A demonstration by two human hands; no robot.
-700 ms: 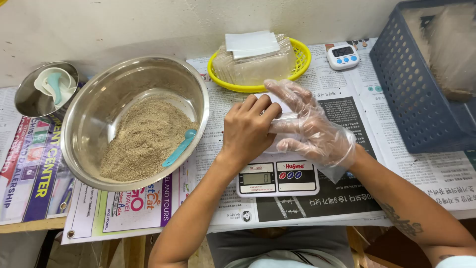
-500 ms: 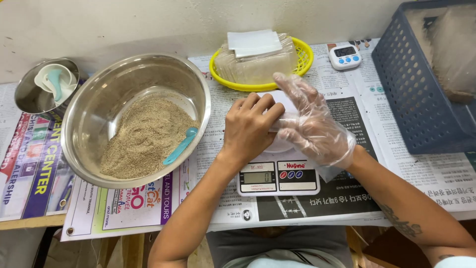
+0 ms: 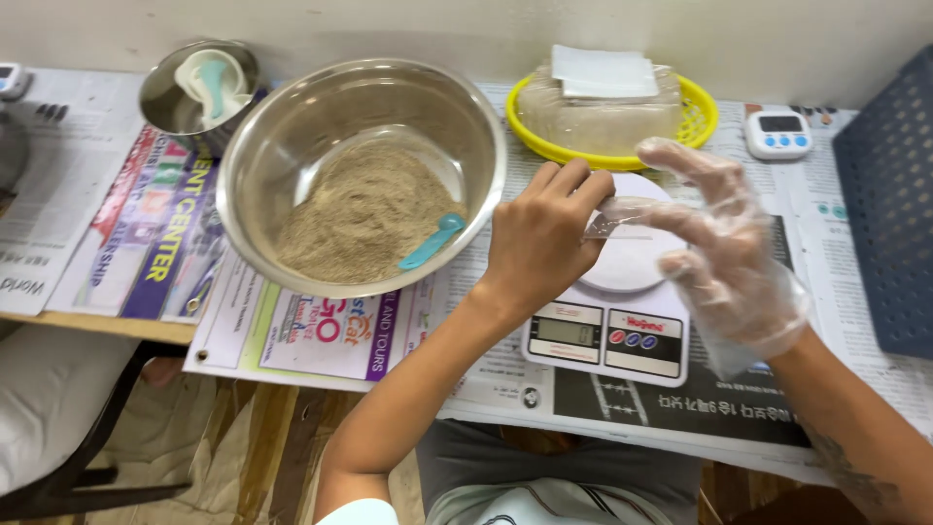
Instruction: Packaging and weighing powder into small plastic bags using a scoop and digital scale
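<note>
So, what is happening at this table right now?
A person sits at a table covered with newspaper. The bare left hand and the gloved right hand together hold a small clear plastic bag above the white plate of a kitchen scale. To the left stands a metal bowl with brownish powder and a blue scoop lying in it. Behind the scale is a yellow basket with more plastic bags.

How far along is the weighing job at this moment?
Done: powder with a blue scoop sits in the steel bowl. In hand: the bare left hand and gloved right hand hold a small clear bag above the scale. Left: the bag looks empty.
</note>
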